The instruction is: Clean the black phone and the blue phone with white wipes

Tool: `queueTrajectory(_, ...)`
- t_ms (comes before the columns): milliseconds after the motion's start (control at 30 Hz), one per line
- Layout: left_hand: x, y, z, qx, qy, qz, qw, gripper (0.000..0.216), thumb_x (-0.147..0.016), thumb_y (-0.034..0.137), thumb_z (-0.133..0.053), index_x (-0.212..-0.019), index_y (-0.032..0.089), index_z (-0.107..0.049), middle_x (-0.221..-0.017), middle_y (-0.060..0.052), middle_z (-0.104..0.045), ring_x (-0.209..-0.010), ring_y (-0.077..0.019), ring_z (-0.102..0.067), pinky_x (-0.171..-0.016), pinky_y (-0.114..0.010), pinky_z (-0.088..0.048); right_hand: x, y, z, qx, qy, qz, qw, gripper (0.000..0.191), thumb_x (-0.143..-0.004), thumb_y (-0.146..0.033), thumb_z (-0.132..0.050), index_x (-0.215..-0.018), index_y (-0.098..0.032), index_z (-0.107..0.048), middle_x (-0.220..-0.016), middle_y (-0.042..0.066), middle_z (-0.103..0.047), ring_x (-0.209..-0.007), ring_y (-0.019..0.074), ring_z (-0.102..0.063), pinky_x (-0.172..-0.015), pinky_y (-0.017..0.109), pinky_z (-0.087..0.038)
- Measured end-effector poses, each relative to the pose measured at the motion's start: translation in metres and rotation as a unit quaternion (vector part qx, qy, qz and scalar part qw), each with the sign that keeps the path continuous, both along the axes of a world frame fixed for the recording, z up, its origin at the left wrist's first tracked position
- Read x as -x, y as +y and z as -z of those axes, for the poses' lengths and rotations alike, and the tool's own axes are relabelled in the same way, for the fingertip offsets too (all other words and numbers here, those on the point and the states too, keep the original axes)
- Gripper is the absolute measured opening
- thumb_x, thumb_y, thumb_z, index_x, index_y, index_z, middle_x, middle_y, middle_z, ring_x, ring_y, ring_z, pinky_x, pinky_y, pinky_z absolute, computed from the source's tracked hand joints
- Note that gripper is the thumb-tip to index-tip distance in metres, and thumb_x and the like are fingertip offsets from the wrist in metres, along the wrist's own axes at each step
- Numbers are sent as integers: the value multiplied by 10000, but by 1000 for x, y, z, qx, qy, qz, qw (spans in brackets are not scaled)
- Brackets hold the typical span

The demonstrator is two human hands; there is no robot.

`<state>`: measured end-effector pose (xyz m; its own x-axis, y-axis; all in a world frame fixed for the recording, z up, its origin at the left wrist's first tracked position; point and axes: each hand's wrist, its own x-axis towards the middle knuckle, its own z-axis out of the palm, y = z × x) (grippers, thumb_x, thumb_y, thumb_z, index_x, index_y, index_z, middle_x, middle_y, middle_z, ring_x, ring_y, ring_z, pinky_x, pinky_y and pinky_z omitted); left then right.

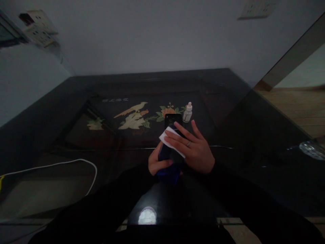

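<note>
A dark blue smartphone (165,153) is gripped round its lower part by my left hand (156,161), the thumb lying across its face. My right hand (198,149) presses a folded white wipe (167,137) flat against the phone with its fingers, a ring on one of them. The phone's upper end, black, shows past the fingertips. Just beyond my right hand a small clear dropper bottle (187,113) with a pale cap stands upright on the black table (142,84).
The glossy tabletop bears a bird-and-flower picture (134,117). A white cable (63,162) curves across the left side. A clear, shiny object (312,150) lies near the right edge. Behind the table rises a wall (152,37) with a socket (256,8); more sockets (40,28) are at upper left.
</note>
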<state>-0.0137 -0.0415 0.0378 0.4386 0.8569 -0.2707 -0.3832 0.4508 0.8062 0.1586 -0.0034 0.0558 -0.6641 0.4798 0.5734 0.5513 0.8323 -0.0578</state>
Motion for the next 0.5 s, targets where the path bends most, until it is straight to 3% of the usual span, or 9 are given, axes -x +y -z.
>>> queueTrajectory(200, -2, -2, -5, -15, -42, -24, 999, 873, -677, 176, -671, -1398, 309, -197, -1323, -102, -489, -1037, -377, -579, -744, -552, -530, -7, 5, 0, 4, 47, 63, 997, 436, -904, -142, -411, -1331, -231, -409, -1362, 17, -466, -1343, 217, -282, -1110, 526, -185)
queueTrajectory(367, 2, 2, -6, -12, -66, -56, 996, 899, -695, 174, -666, -1400, 311, -125, -1266, -119, -528, -995, -346, -606, -750, -552, -523, -9, 2, 5, 17, 71, 62, 995, 469, -898, -107, -390, -1354, -218, -377, -1354, 47, -477, -1330, 203, -312, -1088, 511, -247)
queueTrajectory(500, 5, 5, 1, -10, -91, -79, 993, 873, -710, 304, -677, -1398, 351, -141, -1224, -89, -549, -957, -310, -619, -733, -536, -530, -8, -1, 9, 4, 62, 47, 997, 478, -877, -80, -422, -1340, -199, -400, -1331, 54, -501, -1320, 200, -331, -1097, 495, -240)
